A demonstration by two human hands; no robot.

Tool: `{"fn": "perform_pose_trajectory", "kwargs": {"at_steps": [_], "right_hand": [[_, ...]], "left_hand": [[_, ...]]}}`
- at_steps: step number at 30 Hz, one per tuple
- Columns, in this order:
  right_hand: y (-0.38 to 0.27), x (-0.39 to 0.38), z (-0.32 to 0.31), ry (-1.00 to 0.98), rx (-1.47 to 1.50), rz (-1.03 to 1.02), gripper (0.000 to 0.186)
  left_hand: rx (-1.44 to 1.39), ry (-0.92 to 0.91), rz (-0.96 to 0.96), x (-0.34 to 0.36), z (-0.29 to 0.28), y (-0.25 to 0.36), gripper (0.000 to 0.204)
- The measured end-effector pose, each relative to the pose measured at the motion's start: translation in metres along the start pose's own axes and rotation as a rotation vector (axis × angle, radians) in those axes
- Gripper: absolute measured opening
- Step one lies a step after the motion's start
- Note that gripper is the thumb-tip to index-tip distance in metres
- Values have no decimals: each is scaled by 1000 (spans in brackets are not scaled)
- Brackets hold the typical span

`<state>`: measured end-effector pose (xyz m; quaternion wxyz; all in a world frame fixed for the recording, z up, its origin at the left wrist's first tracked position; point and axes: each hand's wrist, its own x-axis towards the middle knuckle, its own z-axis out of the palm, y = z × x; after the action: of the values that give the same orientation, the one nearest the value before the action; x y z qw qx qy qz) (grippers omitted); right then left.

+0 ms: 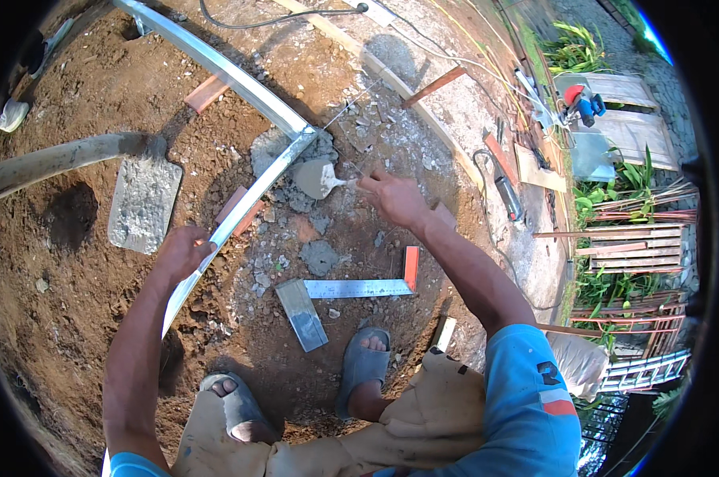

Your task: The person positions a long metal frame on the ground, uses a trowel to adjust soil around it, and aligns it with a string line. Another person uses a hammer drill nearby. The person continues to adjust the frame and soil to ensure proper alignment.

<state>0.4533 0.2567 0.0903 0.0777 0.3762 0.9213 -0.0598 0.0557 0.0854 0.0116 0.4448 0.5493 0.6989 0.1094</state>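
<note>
One trowel [320, 180] — grips it in the right hand [391, 197] over gray mortar [298, 199]; holds the metal frame [254, 192] with the left hand [183, 254], near a mortar-caked shovel [145, 200].

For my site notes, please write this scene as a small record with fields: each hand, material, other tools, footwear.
Left hand: touching the metal frame
Right hand: holding a small trowel
Material: grey mortar-like lumps around the frame's corner
Other tools: shovel, left of the frame; metal ruler, with a grey block at its left end
Footwear: grey slides
</note>
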Motion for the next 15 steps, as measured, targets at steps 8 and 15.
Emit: {"fn": "perform_pose_trajectory", "kwargs": {"at_steps": [8, 15], "right_hand": [[11, -46, -14, -146, 326, 90, 27], [17, -17, -4, -104, 206, 131, 28]], "left_hand": [[23, -36, -13, 3, -3, 0, 32], [35, -39, -45, 3, 0, -2, 34]]}}
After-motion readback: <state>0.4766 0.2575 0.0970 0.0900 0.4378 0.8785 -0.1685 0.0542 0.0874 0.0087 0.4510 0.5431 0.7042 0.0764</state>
